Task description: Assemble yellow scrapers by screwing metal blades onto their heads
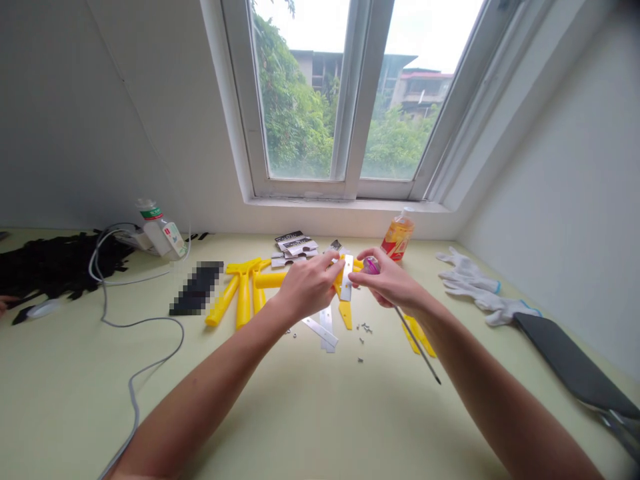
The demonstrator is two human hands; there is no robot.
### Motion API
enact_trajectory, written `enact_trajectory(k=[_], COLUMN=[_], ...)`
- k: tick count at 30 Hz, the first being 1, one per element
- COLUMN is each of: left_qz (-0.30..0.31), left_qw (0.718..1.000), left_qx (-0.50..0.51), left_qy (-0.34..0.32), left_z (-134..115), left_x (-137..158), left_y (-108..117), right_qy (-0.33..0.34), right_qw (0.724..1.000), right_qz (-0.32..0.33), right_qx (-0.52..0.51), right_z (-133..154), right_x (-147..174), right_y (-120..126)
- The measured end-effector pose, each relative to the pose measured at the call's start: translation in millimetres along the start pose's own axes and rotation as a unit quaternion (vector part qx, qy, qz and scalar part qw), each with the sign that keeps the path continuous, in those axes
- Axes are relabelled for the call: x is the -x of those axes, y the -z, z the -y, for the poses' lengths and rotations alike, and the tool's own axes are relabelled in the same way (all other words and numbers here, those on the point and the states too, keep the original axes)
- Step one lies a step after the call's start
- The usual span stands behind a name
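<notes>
My left hand (306, 283) is closed around a yellow plastic scraper (271, 280), whose handle points left. A flat metal blade (347, 285) with holes stands upright at the scraper's head. My right hand (393, 279) is closed on a screwdriver (420, 350) with a purple handle; its shaft points down and toward me, away from the blade. The right thumb and index fingertips are at the blade's right edge; whether they pinch a small screw is too small to tell. Below lie loose metal blades (326, 333), a yellow blade-shaped piece (345, 316) and several small screws (367, 327).
More yellow scrapers (243, 300) lie left of my hands, yellow strips (423, 337) to the right. Printed cards (295, 245) and an orange drink bottle (398, 237) stand behind. White gloves (470, 283), a dark flat object (575, 367), a cable (133, 387) and a clear bottle (163, 233) flank the table.
</notes>
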State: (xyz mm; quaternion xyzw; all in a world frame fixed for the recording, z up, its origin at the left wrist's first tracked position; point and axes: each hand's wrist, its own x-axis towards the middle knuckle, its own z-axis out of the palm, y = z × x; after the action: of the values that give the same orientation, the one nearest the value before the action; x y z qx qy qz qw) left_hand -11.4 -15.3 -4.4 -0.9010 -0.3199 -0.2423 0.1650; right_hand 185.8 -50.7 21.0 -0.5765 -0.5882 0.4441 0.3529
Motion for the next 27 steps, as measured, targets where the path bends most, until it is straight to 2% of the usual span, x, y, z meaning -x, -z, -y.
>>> enact_trajectory(k=[10, 16, 22, 27], left_qz=[-0.011, 0.000, 0.020, 0.024], left_qw=[0.996, 0.988, 0.986, 0.990], left_qx=[0.084, 0.153, 0.163, 0.133], left_qy=[-0.005, -0.022, -0.040, -0.042], left_z=[-1.5, -2.2, -0.9, 1.2], left_x=[0.0, -0.6, -0.7, -0.2], left_y=[5.7, 8.0, 14.8, 19.0], right_qy=[0.030, 0.036, 0.035, 0.027], right_qw=[0.997, 0.997, 0.997, 0.997], right_qz=[0.034, 0.015, 0.025, 0.051], right_qx=[-0.057, -0.072, -0.060, -0.049], right_z=[-0.5, 0.2, 5.9, 8.5], right_x=[1.6, 3.6, 7.9, 10.8], right_y=[4.1, 6.9, 13.3, 16.0])
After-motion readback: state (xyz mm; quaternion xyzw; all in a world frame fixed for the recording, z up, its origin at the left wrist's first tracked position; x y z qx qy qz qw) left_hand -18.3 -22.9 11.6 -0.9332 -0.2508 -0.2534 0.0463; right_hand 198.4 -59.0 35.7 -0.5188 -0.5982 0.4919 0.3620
